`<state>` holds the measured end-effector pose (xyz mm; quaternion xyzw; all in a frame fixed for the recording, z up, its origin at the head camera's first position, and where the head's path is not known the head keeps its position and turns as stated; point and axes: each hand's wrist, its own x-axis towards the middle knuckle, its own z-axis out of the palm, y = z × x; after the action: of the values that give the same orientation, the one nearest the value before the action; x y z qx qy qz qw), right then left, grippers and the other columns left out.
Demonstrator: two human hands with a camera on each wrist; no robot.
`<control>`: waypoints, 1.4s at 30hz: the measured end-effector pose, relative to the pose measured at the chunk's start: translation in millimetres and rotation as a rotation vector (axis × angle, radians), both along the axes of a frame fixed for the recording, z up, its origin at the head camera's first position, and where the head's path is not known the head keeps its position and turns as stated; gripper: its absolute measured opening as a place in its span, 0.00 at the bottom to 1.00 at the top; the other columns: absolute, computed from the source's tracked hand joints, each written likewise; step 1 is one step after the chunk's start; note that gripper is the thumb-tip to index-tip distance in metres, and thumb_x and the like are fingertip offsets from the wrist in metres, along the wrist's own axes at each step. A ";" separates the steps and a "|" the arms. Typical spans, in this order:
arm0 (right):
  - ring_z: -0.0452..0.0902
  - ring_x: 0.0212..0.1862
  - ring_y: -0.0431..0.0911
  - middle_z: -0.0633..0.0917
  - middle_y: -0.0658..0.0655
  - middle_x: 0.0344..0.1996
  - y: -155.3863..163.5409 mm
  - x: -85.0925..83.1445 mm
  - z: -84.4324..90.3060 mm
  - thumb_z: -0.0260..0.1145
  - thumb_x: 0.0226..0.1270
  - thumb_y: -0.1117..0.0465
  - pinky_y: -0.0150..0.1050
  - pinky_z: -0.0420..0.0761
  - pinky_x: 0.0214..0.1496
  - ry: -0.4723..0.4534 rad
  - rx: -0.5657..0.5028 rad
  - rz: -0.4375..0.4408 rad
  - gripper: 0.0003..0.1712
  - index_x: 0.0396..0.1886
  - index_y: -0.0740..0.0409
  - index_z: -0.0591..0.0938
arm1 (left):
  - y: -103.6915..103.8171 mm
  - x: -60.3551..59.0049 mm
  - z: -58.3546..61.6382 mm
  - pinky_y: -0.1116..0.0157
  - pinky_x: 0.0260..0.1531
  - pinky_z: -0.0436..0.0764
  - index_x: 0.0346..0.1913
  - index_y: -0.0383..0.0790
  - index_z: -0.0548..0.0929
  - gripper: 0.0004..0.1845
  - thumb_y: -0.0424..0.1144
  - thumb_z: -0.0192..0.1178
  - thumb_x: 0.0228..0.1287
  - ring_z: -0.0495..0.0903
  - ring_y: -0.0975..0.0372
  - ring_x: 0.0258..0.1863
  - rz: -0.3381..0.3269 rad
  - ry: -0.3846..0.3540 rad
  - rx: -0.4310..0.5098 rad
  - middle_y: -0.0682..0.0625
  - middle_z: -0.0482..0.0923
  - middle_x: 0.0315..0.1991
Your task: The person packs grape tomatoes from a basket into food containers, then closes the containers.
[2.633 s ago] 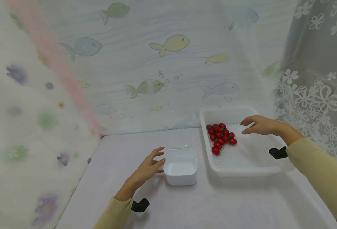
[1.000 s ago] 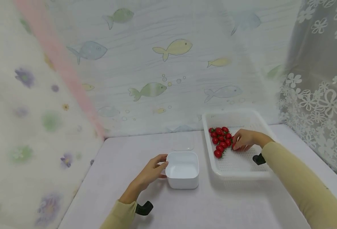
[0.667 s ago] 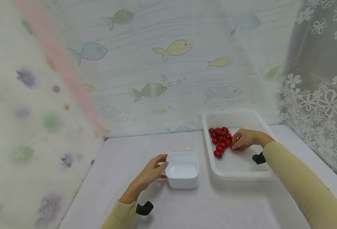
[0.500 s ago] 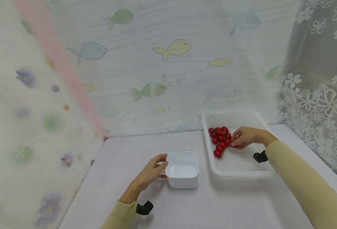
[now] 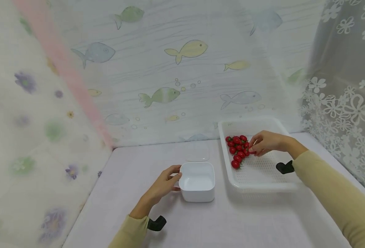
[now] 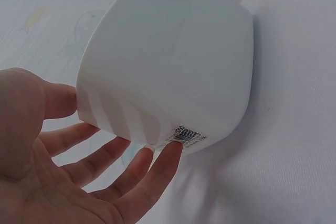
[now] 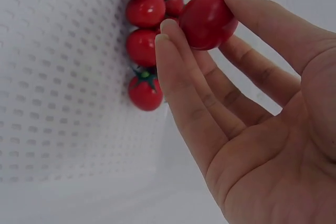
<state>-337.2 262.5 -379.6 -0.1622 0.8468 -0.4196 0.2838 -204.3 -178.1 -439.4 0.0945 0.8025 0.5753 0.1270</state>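
Note:
My right hand point(image 5: 270, 141) pinches a red cherry tomato point(image 7: 207, 20) between thumb and fingertips, held just over the basket floor. Beside it, at the left side of a white perforated basket point(image 5: 264, 187), lie several cherry tomatoes point(image 5: 238, 148) with green stems. A white square box point(image 5: 197, 196) with no lid on stands left of the basket, and nothing lies in it. My left hand point(image 5: 163, 182) touches the box's left side, fingers spread and loosely bent. In the left wrist view, its fingertips rest at the box's wall near a barcode label point(image 6: 188, 136).
A clear flat lid point(image 5: 197, 158) lies on the white tablecloth point(image 5: 139, 165) behind the box. A fish-print curtain point(image 5: 170, 75) hangs behind the table. Floral cloth point(image 5: 30, 144) hangs at the left, and a lace-patterned sheet point(image 5: 349, 110) at the right.
My right hand has reached left and down to the tomatoes, taken hold of one, and now lifts slightly up and right with it. The left hand has come up against the box.

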 end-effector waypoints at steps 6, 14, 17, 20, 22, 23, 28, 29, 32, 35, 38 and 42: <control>0.85 0.43 0.53 0.85 0.66 0.45 -2.4 5.4 8.5 0.68 0.73 0.60 0.52 0.85 0.55 0.031 -0.016 0.002 0.21 0.55 0.72 0.78 | 1.2 0.6 0.5 0.55 0.46 0.88 0.74 0.41 0.68 0.26 0.45 0.54 0.80 0.77 0.48 0.60 0.002 0.001 -0.004 0.39 0.68 0.70; 0.84 0.43 0.52 0.85 0.66 0.47 -9.3 18.7 23.1 0.68 0.72 0.60 0.51 0.85 0.56 0.047 -0.060 -0.009 0.20 0.54 0.71 0.78 | 1.6 3.2 1.4 0.55 0.45 0.88 0.74 0.41 0.68 0.26 0.45 0.53 0.81 0.77 0.48 0.60 0.012 0.010 -0.012 0.38 0.67 0.70; 0.84 0.45 0.54 0.84 0.65 0.49 -13.3 25.9 28.1 0.67 0.73 0.61 0.51 0.85 0.57 0.061 -0.097 -0.020 0.20 0.55 0.72 0.78 | 2.0 3.6 1.8 0.55 0.45 0.88 0.74 0.41 0.68 0.26 0.45 0.53 0.81 0.77 0.48 0.60 0.015 0.009 -0.012 0.39 0.67 0.70; 0.83 0.48 0.55 0.84 0.66 0.50 -18.7 33.7 32.7 0.67 0.73 0.61 0.50 0.84 0.57 0.078 -0.141 -0.036 0.21 0.56 0.72 0.77 | 2.4 4.4 2.4 0.55 0.45 0.88 0.74 0.40 0.68 0.26 0.46 0.53 0.81 0.77 0.48 0.60 0.015 0.009 -0.013 0.38 0.67 0.70; 0.83 0.49 0.55 0.83 0.67 0.51 -22.8 38.4 35.1 0.67 0.73 0.61 0.50 0.84 0.57 0.087 -0.165 -0.054 0.22 0.57 0.73 0.76 | 2.7 4.8 2.6 0.55 0.45 0.88 0.74 0.40 0.68 0.26 0.46 0.53 0.81 0.77 0.48 0.60 0.015 0.010 -0.015 0.38 0.67 0.70; 0.84 0.49 0.55 0.83 0.67 0.51 -25.2 40.8 36.4 0.67 0.73 0.60 0.51 0.84 0.58 0.087 -0.179 -0.065 0.23 0.58 0.73 0.76 | 2.8 4.9 2.7 0.55 0.45 0.88 0.74 0.40 0.68 0.26 0.46 0.53 0.81 0.77 0.47 0.61 0.016 0.011 -0.016 0.38 0.67 0.70; 0.85 0.50 0.53 0.82 0.68 0.53 -38.4 52.0 40.9 0.67 0.74 0.58 0.49 0.84 0.57 0.092 -0.240 -0.106 0.25 0.59 0.73 0.75 | 3.2 5.7 2.5 0.55 0.45 0.88 0.74 0.40 0.68 0.26 0.46 0.53 0.80 0.77 0.47 0.61 0.026 0.007 -0.017 0.38 0.67 0.70; 0.85 0.50 0.53 0.81 0.68 0.54 -41.5 54.3 41.7 0.67 0.74 0.58 0.48 0.84 0.57 0.094 -0.257 -0.112 0.25 0.60 0.73 0.75 | 3.2 5.9 2.4 0.55 0.45 0.88 0.74 0.40 0.68 0.26 0.46 0.53 0.80 0.77 0.47 0.61 0.027 0.005 -0.016 0.38 0.67 0.70; 0.84 0.51 0.53 0.81 0.67 0.54 -50.7 60.7 43.5 0.67 0.74 0.58 0.46 0.85 0.57 0.102 -0.308 -0.137 0.25 0.60 0.74 0.75 | 3.3 5.7 1.7 0.55 0.45 0.88 0.74 0.40 0.68 0.26 0.45 0.53 0.81 0.77 0.47 0.61 0.031 0.000 -0.015 0.38 0.67 0.71; 0.85 0.49 0.51 0.80 0.67 0.54 -61.3 67.4 45.0 0.68 0.74 0.58 0.45 0.84 0.58 0.115 -0.359 -0.173 0.26 0.60 0.74 0.75 | 3.5 5.3 1.3 0.56 0.45 0.88 0.74 0.41 0.68 0.26 0.46 0.53 0.81 0.77 0.48 0.61 0.034 -0.001 -0.015 0.38 0.67 0.71; 0.86 0.48 0.50 0.81 0.69 0.55 -73.2 74.4 44.9 0.67 0.74 0.58 0.42 0.85 0.56 0.142 -0.405 -0.214 0.25 0.60 0.74 0.75 | 3.5 4.6 0.8 0.55 0.45 0.88 0.74 0.41 0.68 0.26 0.46 0.54 0.80 0.77 0.48 0.61 0.037 0.002 -0.011 0.39 0.68 0.70; 0.87 0.47 0.52 0.82 0.70 0.53 -91.7 83.2 40.5 0.67 0.74 0.59 0.38 0.87 0.51 0.208 -0.446 -0.269 0.24 0.59 0.74 0.76 | 3.5 4.8 0.6 0.55 0.45 0.88 0.74 0.40 0.68 0.26 0.46 0.54 0.80 0.78 0.48 0.60 0.035 0.004 -0.002 0.38 0.68 0.70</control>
<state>-254.0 170.8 -339.1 -0.1492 0.7719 -0.6107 0.0943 -199.5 -174.6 -438.9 0.0815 0.8048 0.5766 0.1153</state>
